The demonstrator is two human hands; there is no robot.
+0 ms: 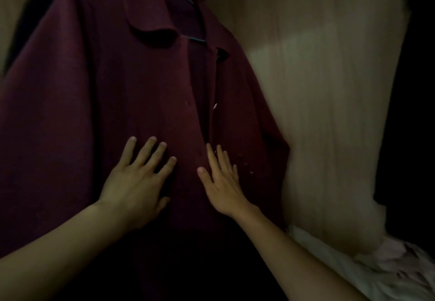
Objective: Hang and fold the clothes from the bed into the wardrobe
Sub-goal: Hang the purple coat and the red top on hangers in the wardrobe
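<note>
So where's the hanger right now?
In the head view, upper centre: the teal hanger sits in the open neck of the maroon coat, just right of its collar, with the wooden wardrobe wall further right.

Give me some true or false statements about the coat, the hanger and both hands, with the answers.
1. The coat hangs on a hanger. True.
2. The left hand holds the hanger. False: it lies flat on the coat's front, fingers straight.
3. The right hand touches the coat with straight fingers. True.
4. The coat is blue. False: it is dark red.
5. Pale clothes lie at lower right. True.
</note>
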